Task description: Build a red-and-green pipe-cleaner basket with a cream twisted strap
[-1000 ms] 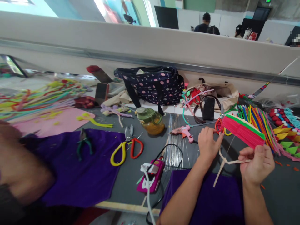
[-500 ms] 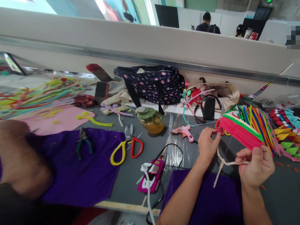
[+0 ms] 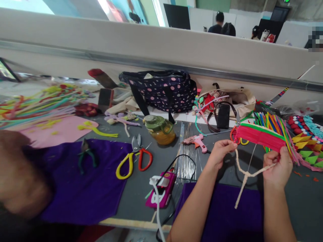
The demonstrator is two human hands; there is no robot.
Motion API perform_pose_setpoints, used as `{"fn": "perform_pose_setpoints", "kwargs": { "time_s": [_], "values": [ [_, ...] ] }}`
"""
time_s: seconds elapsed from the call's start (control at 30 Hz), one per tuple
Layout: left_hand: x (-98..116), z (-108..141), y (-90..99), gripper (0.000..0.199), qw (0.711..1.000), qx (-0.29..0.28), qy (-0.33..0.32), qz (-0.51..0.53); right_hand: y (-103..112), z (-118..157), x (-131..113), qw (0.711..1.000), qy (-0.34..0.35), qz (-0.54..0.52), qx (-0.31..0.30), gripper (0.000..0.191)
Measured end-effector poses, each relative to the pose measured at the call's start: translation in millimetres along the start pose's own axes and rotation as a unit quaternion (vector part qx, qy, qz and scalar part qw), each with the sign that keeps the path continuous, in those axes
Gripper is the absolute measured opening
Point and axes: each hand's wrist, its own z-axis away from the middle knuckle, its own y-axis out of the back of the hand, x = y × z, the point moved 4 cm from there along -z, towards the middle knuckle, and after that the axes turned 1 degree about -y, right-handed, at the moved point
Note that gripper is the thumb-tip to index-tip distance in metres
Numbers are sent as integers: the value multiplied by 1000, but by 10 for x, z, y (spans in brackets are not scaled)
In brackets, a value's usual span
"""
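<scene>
A red panel with a green and white top edge is stretched between my two hands over the purple cloth. My left hand pinches its left end. At the right end, my right hand grips it between thumb and fingers. Below the panel hangs a cream Y-shaped stem; its upper arms run up to my two hands, and its lower leg points down. Behind my hands lie red-and-yellow-handled scissors, partly hidden by the panel. A pink glue gun rests left of my left hand.
Left of my arms are a magenta power strip with cables, a jar, scissors and pliers. Colored stems and a dark bag stand behind. A person's arm is at far left.
The red panel has turned more level as my right hand rose a little. The cream stem has shifted right and spread wider. The view has shifted slightly.
</scene>
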Motion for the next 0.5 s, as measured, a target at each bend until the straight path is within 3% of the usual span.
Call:
{"fn": "perform_pose_setpoints", "kwargs": {
  "time_s": [0.3, 0.5],
  "values": [
    [-25, 80, -135, 35, 977, -130, 83, 149, 48, -157, 233, 986, -118, -108, -36, 46],
    [-41, 110, -223, 40, 954, -201, 81, 206, 53, -210, 370, 974, -173, -128, -67, 50]
  ]
}}
